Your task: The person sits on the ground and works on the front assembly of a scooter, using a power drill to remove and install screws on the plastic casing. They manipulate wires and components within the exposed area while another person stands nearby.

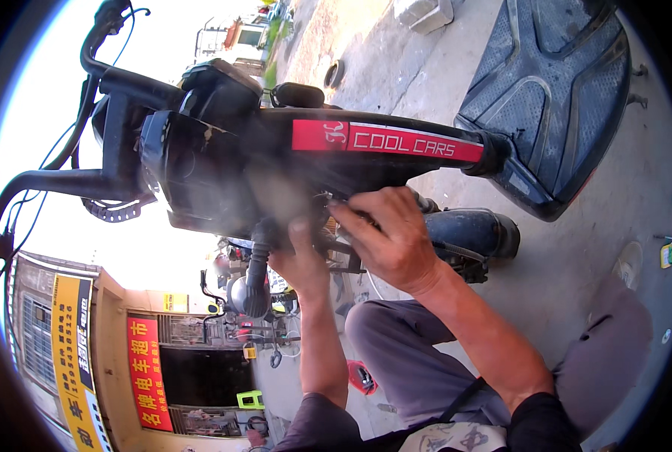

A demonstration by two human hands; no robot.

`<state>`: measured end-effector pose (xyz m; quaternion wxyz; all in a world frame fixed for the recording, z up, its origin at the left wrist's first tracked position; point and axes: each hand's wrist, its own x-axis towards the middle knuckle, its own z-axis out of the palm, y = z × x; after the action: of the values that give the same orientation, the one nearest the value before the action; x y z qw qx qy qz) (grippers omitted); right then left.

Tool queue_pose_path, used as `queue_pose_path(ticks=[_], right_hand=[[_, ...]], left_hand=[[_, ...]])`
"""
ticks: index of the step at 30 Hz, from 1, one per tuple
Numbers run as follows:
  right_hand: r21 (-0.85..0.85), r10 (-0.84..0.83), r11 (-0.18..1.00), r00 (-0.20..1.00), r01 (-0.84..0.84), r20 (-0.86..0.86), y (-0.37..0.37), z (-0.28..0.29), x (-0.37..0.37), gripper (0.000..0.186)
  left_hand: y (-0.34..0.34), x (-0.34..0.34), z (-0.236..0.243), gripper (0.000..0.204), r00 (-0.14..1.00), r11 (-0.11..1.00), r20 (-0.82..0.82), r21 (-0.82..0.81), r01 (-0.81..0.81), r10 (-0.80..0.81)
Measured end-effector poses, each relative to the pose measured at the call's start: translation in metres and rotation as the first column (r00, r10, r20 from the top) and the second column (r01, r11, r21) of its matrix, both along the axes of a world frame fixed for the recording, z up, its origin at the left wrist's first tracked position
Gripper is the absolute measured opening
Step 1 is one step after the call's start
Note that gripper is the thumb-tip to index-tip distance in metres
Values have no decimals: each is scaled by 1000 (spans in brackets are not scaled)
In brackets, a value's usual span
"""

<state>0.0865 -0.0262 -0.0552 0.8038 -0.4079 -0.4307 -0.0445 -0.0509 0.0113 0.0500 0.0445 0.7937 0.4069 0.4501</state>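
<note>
A black electric scooter (419, 167) with a red decal strip (313, 135) along its frame lies across the view, its handlebar (57, 181) at the left and its ridged footboard (547, 98) at the upper right. Under the frame's middle, my right hand (396, 237) has its thumb and fingers pinched together against the underside; what they hold is too small to make out. My left hand (302, 264) reaches up beside it, close to a black ribbed rubber boot (258, 271). Its thumb points upward, while its other fingers are hidden or blurred.
A dark fender (471, 232) sits just beyond my right hand. My bent knee (374, 324) is below the scooter. Other parked vehicles (238, 294) and a shopfront with a red sign (149, 373) stand at lower left. A loose tyre (334, 74) lies on the concrete.
</note>
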Motion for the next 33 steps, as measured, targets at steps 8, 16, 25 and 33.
queue_pose_path(ticks=[8, 16, 25, 33], right_hand=[[-132, -152, 979, 988, 156, 37, -10, -12, -4, 40], [-116, -92, 988, 992, 101, 84, -8, 2, 0, 30], [-112, -142, 981, 980, 158, 141, -8, 9, 2, 22], [-199, -127, 967, 977, 161, 171, -20, 16, 8, 28]], left_hand=[[-10, 17, -5, 71, 996, 998, 62, -6, -67, 67], [-6, 15, -7, 59, 996, 996, 32, 32, -86, 85], [-5, 20, -9, 42, 983, 958, -128, 269, -97, 135], [-19, 37, -8, 56, 984, 981, 83, 100, -164, 156]])
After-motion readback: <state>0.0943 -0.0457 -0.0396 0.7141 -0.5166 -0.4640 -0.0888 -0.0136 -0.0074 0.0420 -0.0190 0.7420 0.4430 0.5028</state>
